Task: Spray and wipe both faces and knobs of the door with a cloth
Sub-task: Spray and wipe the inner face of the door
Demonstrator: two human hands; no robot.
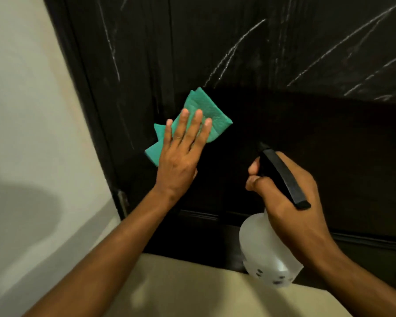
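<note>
Gripping spray bottle [266, 252] by the neck with right hand [290, 193], fingers curled at the trigger; looks light, plastic probably slick if wet, so best held at the neck. Pressing folded green cloth [199, 117] flat on dark door [284, 65] with left hand [181, 154], fingers straight. Soft and limp, needs palm pressure; no knob visible.

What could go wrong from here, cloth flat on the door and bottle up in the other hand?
1. The left hand only presses the green cloth with straight fingers; it could slip out and drop.
2. The spray bottle in the right hand points at the dark door near the cloth hand; a squeeze may wet the fingers.
3. White streaks sit above the cloth and may get missed.
</note>
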